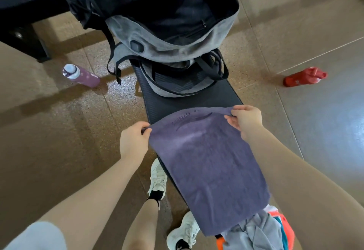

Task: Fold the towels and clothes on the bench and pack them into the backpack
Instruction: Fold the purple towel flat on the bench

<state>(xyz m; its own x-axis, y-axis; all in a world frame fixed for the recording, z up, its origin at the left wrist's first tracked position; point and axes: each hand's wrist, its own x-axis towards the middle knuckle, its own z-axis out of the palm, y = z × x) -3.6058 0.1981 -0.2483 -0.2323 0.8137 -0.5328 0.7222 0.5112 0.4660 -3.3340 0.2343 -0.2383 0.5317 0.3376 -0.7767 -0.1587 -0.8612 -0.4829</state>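
Our left hand (133, 142) and right hand (245, 120) each pinch a far corner of the purple towel (206, 169). Folding is unfinished; the clothes (256, 232) remain unfolded, and the backpack (173, 17) gapes unpacked.

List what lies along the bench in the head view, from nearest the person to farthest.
Grey and orange clothes → purple towel, held by left hand and right hand → bare black bench → open grey backpack.
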